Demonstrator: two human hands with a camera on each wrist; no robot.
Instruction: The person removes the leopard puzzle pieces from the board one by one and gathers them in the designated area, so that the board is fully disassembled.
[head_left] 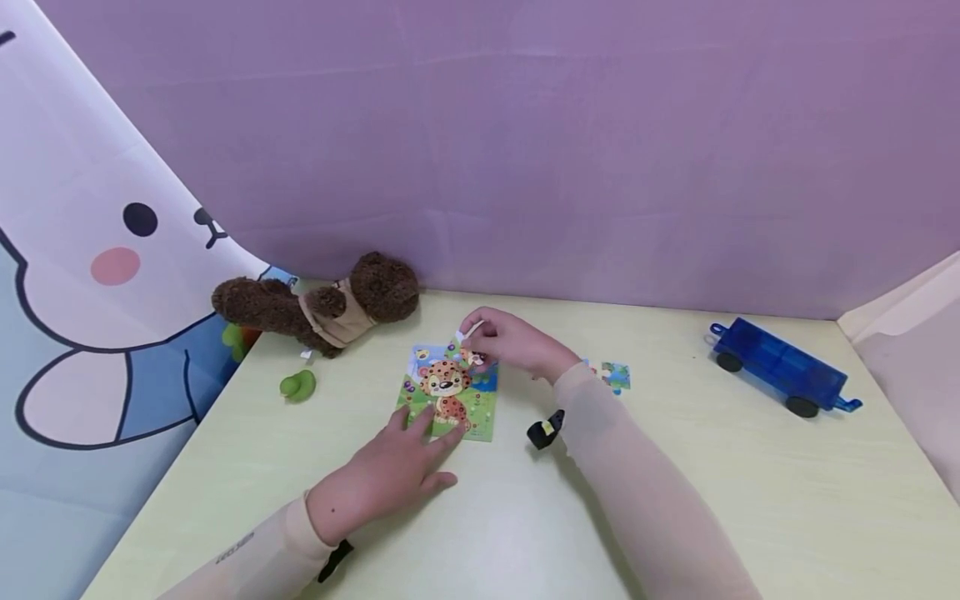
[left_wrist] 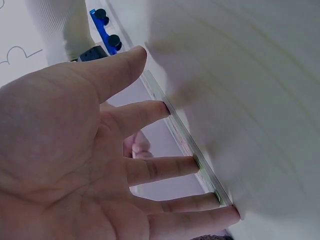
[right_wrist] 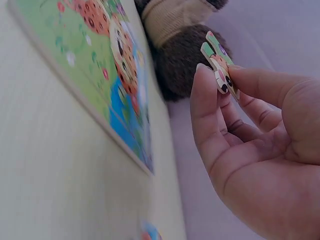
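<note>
A jigsaw puzzle board [head_left: 482, 423] with a spotted leopard cub picture lies flat on the table. My left hand [head_left: 386, 477] rests at its near left edge, fingers spread and straight, with fingertips on the border; the left wrist view shows the fingertips along the board's thin edge [left_wrist: 187, 142]. Above the board's far right corner, my right hand [head_left: 519, 343] pinches a puzzle piece [right_wrist: 220, 67] between thumb and fingers. Green, orange and part of an animal's face are printed on this piece. In the right wrist view it is held clear above the board [right_wrist: 82, 75].
Loose puzzle pieces [head_left: 617, 375] lie right of the board, partly behind my right wrist. A brown plush toy [head_left: 326, 312] lies at the back left, with a small green toy [head_left: 298, 386] nearer. A blue toy wagon [head_left: 783, 367] stands at the right. A purple cloth [head_left: 570, 167] hangs behind the table.
</note>
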